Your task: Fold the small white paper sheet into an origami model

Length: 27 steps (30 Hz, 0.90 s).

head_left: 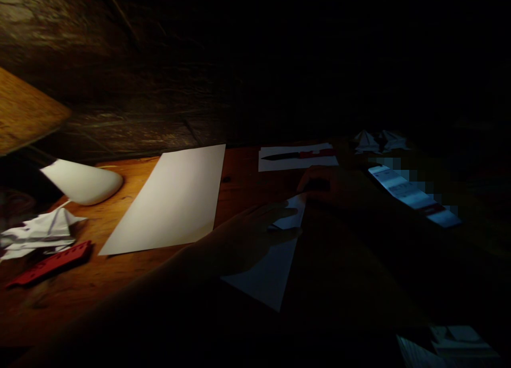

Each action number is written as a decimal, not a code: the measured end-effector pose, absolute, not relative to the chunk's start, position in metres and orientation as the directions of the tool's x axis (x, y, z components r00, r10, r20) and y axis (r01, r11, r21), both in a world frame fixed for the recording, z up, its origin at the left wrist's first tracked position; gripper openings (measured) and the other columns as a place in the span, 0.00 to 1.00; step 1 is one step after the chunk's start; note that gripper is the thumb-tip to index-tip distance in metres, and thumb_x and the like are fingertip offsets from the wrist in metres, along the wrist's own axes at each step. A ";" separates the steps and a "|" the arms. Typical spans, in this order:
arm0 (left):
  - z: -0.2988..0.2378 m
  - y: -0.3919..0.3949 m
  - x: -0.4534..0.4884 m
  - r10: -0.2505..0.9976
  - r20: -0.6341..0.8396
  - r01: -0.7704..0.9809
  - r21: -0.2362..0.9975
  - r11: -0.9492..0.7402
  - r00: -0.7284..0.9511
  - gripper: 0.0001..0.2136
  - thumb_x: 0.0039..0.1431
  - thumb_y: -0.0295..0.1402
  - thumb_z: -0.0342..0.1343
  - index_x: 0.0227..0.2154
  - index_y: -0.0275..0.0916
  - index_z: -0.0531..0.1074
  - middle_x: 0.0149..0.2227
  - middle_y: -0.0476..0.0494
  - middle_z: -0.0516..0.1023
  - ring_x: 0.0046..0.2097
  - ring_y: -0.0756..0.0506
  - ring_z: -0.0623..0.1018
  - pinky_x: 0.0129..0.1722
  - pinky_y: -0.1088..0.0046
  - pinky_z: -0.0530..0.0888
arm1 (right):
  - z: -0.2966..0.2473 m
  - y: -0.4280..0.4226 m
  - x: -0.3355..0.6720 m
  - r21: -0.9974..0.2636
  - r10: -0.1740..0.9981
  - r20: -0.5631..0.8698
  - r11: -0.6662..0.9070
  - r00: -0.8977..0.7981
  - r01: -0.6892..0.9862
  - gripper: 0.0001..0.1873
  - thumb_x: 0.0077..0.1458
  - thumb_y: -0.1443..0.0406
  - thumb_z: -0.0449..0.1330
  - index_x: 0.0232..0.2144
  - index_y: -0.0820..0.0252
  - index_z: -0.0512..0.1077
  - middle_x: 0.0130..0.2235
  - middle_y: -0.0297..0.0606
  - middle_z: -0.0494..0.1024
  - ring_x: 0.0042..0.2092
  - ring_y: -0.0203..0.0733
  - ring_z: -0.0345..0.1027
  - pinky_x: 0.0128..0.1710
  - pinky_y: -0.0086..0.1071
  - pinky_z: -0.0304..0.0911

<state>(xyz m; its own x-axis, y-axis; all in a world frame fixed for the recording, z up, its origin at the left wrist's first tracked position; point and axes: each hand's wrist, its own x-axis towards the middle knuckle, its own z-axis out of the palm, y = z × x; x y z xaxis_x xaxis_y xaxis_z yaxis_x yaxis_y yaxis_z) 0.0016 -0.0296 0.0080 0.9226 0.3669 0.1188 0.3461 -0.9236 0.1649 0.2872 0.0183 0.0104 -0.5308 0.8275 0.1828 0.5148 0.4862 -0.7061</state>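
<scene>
Dim, warm light from left; heavy shadows

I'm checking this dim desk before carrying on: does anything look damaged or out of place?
The folded paper model at far left looks crumpled, with uneven, rumpled folds, unlike the smooth, flat blank sheet beside it.

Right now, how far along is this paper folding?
Done: a folded paper model lies by the white lamp shade, and another sits farther along the table. In hand: a partly folded white sheet under the left hand, the right hand close by. Left: a flat white sheet on the wooden table.
</scene>
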 end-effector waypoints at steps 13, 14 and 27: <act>0.007 -0.030 0.002 0.365 0.113 0.348 0.145 -0.926 0.924 0.38 0.57 0.13 0.47 0.67 0.52 0.63 0.71 0.44 0.59 0.71 0.38 0.60 0.65 0.54 0.69 | 0.007 0.018 0.283 -0.628 0.859 0.246 0.494 -0.449 0.601 0.03 0.56 0.65 0.66 0.32 0.56 0.80 0.40 0.38 0.80 0.41 0.44 0.75 0.45 0.39 0.66; 0.008 -0.030 0.002 0.364 0.112 0.346 0.149 -0.926 0.925 0.38 0.56 0.13 0.47 0.67 0.52 0.64 0.71 0.44 0.59 0.71 0.38 0.60 0.66 0.54 0.69 | 0.007 0.018 0.283 -0.621 0.862 0.247 0.492 -0.443 0.611 0.03 0.56 0.64 0.66 0.32 0.56 0.80 0.39 0.38 0.80 0.41 0.44 0.74 0.45 0.39 0.66; 0.008 -0.033 0.003 0.379 0.157 0.351 0.182 -0.919 0.912 0.37 0.54 0.12 0.47 0.63 0.51 0.68 0.71 0.43 0.59 0.72 0.38 0.59 0.65 0.51 0.69 | 0.004 0.019 0.284 -0.590 0.876 0.231 0.472 -0.424 0.655 0.04 0.56 0.63 0.66 0.34 0.54 0.81 0.39 0.37 0.81 0.41 0.44 0.74 0.43 0.37 0.65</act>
